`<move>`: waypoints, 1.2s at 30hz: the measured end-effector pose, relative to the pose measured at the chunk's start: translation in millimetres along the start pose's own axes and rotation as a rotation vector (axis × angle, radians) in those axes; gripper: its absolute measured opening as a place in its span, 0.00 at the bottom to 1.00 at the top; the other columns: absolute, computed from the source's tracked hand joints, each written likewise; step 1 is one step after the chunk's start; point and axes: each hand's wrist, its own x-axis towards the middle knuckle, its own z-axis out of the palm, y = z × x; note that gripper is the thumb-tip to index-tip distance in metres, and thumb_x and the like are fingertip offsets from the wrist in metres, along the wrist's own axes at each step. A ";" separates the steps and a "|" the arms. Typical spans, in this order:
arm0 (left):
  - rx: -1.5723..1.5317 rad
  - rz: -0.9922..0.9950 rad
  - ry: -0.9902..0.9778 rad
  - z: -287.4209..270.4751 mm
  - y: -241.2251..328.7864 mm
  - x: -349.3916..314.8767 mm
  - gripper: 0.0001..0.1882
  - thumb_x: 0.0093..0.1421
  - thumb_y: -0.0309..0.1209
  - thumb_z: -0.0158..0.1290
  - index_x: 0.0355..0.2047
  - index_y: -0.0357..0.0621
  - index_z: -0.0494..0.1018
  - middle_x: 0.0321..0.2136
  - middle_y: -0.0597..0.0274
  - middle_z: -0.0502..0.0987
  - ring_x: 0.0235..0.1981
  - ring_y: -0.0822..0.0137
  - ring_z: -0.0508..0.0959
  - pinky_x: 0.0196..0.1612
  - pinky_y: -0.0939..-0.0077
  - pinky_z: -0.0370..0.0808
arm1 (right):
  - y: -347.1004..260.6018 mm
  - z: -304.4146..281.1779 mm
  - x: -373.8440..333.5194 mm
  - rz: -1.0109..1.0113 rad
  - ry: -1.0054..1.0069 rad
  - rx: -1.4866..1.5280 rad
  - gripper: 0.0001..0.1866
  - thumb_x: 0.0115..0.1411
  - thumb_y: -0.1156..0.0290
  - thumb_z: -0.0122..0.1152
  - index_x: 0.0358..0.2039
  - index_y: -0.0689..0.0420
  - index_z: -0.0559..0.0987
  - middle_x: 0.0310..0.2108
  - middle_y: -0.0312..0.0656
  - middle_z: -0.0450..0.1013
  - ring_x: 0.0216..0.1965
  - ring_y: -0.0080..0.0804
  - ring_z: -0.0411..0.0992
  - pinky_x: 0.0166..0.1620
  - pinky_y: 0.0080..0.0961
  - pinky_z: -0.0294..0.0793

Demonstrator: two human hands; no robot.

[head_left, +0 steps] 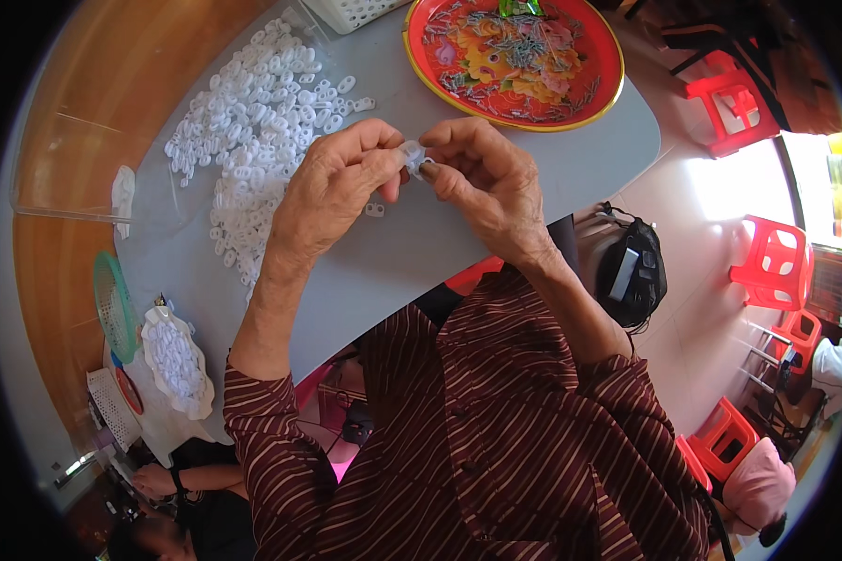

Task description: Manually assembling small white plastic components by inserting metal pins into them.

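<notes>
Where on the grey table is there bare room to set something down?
The grey table is bare between the left forearm and near edge, and right of the right hand, below the red tray. Crowded: the left, with white pieces.

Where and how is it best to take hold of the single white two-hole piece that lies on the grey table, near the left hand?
Probably pinch the white piece by its long edges, coming from above and the right: it lies flat, with bare grey table to its right and the left hand close on its left.
</notes>
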 end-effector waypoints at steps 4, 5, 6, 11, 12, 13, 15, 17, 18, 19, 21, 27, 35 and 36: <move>0.027 0.026 -0.030 3.1 1.5 1.2 0.12 0.61 0.33 0.47 0.34 0.35 0.71 0.18 0.68 0.71 0.22 0.79 0.68 0.28 0.83 0.66 | -4.4 0.7 -0.4 0.015 0.005 -0.002 0.13 0.56 0.81 0.56 0.43 0.63 0.71 0.31 0.35 0.71 0.32 0.18 0.69 0.37 0.16 0.71; 0.042 0.029 -0.016 5.8 2.2 0.7 0.12 0.61 0.33 0.47 0.35 0.34 0.71 0.19 0.68 0.71 0.22 0.79 0.68 0.28 0.83 0.66 | -4.8 1.1 -0.2 0.020 0.013 0.029 0.13 0.57 0.81 0.55 0.43 0.64 0.71 0.31 0.36 0.71 0.31 0.18 0.69 0.37 0.16 0.71; 0.041 0.029 -0.017 8.1 2.7 0.2 0.12 0.61 0.33 0.47 0.35 0.34 0.71 0.19 0.68 0.71 0.22 0.79 0.68 0.28 0.83 0.66 | -4.7 1.1 -0.4 0.021 0.014 0.029 0.13 0.57 0.81 0.55 0.43 0.64 0.71 0.31 0.36 0.71 0.31 0.18 0.69 0.37 0.16 0.71; 0.065 0.053 0.040 14.1 3.8 0.3 0.13 0.62 0.34 0.47 0.35 0.34 0.71 0.18 0.66 0.71 0.22 0.78 0.69 0.27 0.82 0.66 | -5.3 1.3 -0.8 0.007 0.039 0.027 0.12 0.58 0.81 0.54 0.44 0.64 0.71 0.31 0.37 0.71 0.31 0.19 0.69 0.37 0.16 0.72; 0.065 0.053 0.039 14.5 4.8 0.8 0.13 0.62 0.34 0.47 0.35 0.34 0.71 0.18 0.66 0.71 0.22 0.78 0.69 0.27 0.82 0.66 | -4.4 1.0 -0.9 0.007 0.040 0.027 0.12 0.58 0.81 0.54 0.44 0.64 0.71 0.31 0.37 0.71 0.31 0.19 0.69 0.37 0.16 0.72; 0.094 0.068 0.040 14.8 6.7 1.0 0.13 0.62 0.34 0.46 0.34 0.34 0.71 0.17 0.65 0.71 0.21 0.78 0.69 0.26 0.81 0.66 | -3.0 0.7 -1.0 0.005 0.052 0.034 0.12 0.58 0.81 0.54 0.44 0.64 0.71 0.31 0.37 0.72 0.31 0.19 0.69 0.37 0.16 0.72; 0.123 0.082 0.043 16.2 6.2 0.5 0.13 0.63 0.34 0.46 0.33 0.35 0.70 0.17 0.65 0.70 0.21 0.77 0.68 0.26 0.80 0.66 | -2.6 1.1 -0.9 0.004 0.061 0.041 0.12 0.58 0.81 0.54 0.44 0.64 0.71 0.32 0.37 0.72 0.31 0.19 0.70 0.37 0.16 0.72; 0.176 0.206 0.077 19.1 -0.3 -1.2 0.13 0.64 0.35 0.44 0.31 0.36 0.68 0.16 0.63 0.69 0.20 0.76 0.66 0.24 0.78 0.65 | -3.9 2.7 -0.9 0.015 0.079 0.041 0.12 0.58 0.81 0.55 0.44 0.64 0.71 0.32 0.37 0.72 0.31 0.19 0.70 0.38 0.16 0.73; 0.176 0.207 0.076 21.9 -2.2 -1.9 0.13 0.64 0.35 0.44 0.31 0.36 0.68 0.16 0.63 0.69 0.20 0.76 0.66 0.24 0.78 0.65 | -3.7 2.3 -1.0 0.015 0.080 0.040 0.12 0.58 0.81 0.55 0.44 0.64 0.71 0.32 0.37 0.72 0.31 0.19 0.70 0.38 0.16 0.73; 0.154 0.235 0.121 24.9 -4.0 -2.7 0.13 0.65 0.35 0.43 0.30 0.36 0.67 0.16 0.63 0.68 0.19 0.75 0.65 0.24 0.77 0.64 | -2.8 1.9 -1.1 0.013 0.070 0.039 0.13 0.58 0.80 0.55 0.44 0.64 0.71 0.32 0.37 0.72 0.30 0.19 0.70 0.37 0.16 0.72; 0.132 0.262 0.168 27.2 -8.0 -3.9 0.14 0.65 0.35 0.42 0.29 0.36 0.65 0.15 0.62 0.66 0.19 0.74 0.63 0.23 0.76 0.63 | -3.1 1.5 -0.5 0.011 0.058 0.039 0.14 0.58 0.80 0.55 0.45 0.64 0.71 0.31 0.37 0.72 0.30 0.19 0.70 0.37 0.16 0.72; 0.183 0.236 0.289 27.9 -15.1 -5.7 0.13 0.65 0.34 0.41 0.29 0.36 0.64 0.15 0.61 0.61 0.19 0.73 0.59 0.22 0.74 0.61 | -7.9 1.3 0.2 0.078 -0.030 -0.009 0.17 0.56 0.79 0.58 0.47 0.64 0.71 0.30 0.36 0.70 0.30 0.18 0.70 0.36 0.16 0.71; 0.127 0.280 0.297 34.3 -22.1 -4.1 0.11 0.63 0.32 0.42 0.28 0.35 0.63 0.16 0.60 0.59 0.19 0.73 0.57 0.21 0.74 0.60 | -3.5 3.5 -0.3 -0.045 -0.029 -0.204 0.20 0.50 0.81 0.63 0.45 0.62 0.73 0.29 0.36 0.70 0.30 0.20 0.70 0.35 0.18 0.72; 0.127 0.280 0.297 32.9 -22.6 -4.2 0.11 0.63 0.32 0.42 0.28 0.35 0.63 0.16 0.60 0.59 0.19 0.73 0.57 0.21 0.74 0.60 | -4.3 3.5 -0.2 -0.044 -0.029 -0.204 0.20 0.50 0.81 0.63 0.45 0.62 0.73 0.29 0.36 0.70 0.30 0.20 0.70 0.35 0.18 0.72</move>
